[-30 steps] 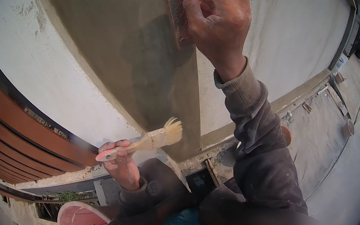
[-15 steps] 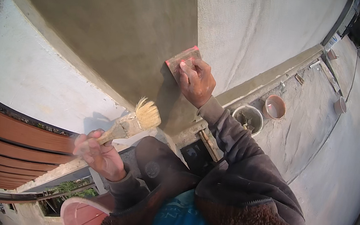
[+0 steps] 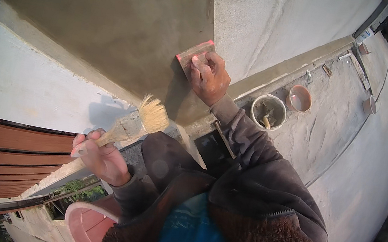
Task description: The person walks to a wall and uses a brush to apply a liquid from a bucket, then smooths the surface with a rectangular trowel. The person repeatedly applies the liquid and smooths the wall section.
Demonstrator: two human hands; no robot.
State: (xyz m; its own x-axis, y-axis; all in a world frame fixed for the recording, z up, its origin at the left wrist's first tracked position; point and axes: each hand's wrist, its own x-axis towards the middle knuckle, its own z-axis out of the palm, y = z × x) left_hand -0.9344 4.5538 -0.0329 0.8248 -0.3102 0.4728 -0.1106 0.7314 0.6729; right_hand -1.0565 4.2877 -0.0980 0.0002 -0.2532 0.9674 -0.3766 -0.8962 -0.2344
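My right hand (image 3: 210,79) grips a flat float (image 3: 186,51) with pink edges, resting on the smooth grey-brown plaster band (image 3: 105,16) beside a rough white wall (image 3: 285,25). At lower left my left hand (image 3: 101,157) is closed round the handle of a wide brush (image 3: 153,114) with pale bristles, held up below the float. Beyond my right forearm, on the ledge, stand a white bucket (image 3: 273,111) of grey mix with a trowel in it and an orange-rimmed bucket (image 3: 299,98).
A pink tub (image 3: 74,218) is at my lower left, near orange-brown slats (image 3: 15,140). A small bucket (image 3: 369,106), long battens (image 3: 363,72) and small tools lie along the concrete ledge (image 3: 343,140) at right. A dark opening (image 3: 212,148) is near my knee.
My right hand with the float has come down the plaster band from the top. My left hand and brush have moved leftward, and more of the buckets shows.
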